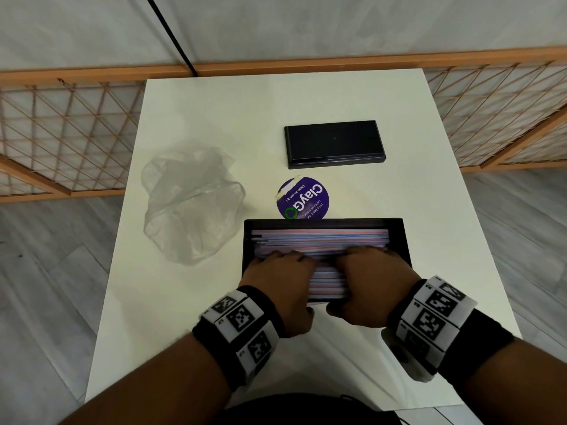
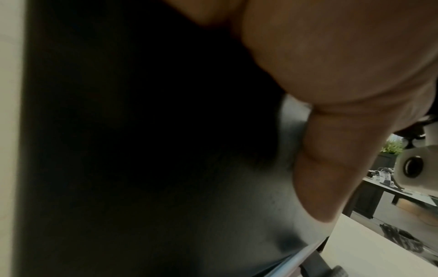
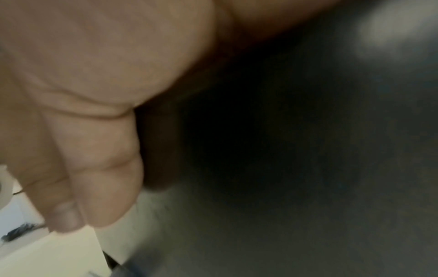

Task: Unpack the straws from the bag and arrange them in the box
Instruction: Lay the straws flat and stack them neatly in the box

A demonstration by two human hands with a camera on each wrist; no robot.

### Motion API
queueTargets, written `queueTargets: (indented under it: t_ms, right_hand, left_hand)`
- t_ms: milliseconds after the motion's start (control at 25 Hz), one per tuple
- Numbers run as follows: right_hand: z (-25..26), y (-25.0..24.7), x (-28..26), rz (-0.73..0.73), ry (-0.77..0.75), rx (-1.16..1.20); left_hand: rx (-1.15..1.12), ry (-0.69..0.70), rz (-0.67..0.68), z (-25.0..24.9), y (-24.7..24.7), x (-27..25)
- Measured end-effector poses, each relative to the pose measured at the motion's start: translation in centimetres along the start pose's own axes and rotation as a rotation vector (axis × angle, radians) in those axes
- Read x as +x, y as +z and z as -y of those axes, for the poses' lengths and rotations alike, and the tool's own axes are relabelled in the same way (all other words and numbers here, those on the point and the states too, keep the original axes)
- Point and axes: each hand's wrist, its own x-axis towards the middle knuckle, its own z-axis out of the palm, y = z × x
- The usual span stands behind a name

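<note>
A black box (image 1: 325, 222) lies near the front of the white table, filled with pink, blue and white straws (image 1: 319, 237) that lie left to right. My left hand (image 1: 276, 277) and right hand (image 1: 371, 271) sit side by side on its near half. Their fingers bend down onto the straws and the thumbs lie against the near outer wall. In the left wrist view the left thumb (image 2: 331, 159) lies along the dark box wall (image 2: 142, 150). The right wrist view is blurred and shows the right thumb (image 3: 94, 159) by the same wall (image 3: 284, 168). The clear plastic bag (image 1: 190, 207) lies crumpled to the left.
The black lid (image 1: 334, 142) rests farther back on the table (image 1: 445, 240). A round purple sticker (image 1: 303, 199) sits just behind the box. A wooden lattice railing runs behind and beside the table.
</note>
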Motion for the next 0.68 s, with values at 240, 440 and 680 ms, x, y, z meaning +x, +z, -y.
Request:
queueTargets:
  t_ms: [240, 440, 680]
  right_hand:
    - [-0.14, 0.38, -0.40, -0.056, -0.019, 0.040]
    - [-0.07, 0.42, -0.35, -0.051, -0.009, 0.000]
    - [0.00, 0.63, -0.32, -0.062, -0.019, 0.017]
  left_hand:
    - [0.008, -0.034, -0.034, -0.42, 0.14, -0.13]
    - [0.020, 0.012, -0.052, -0.49, -0.15, -0.56]
    - [0.012, -0.002, 0.009, -0.33, 0.18, -0.18]
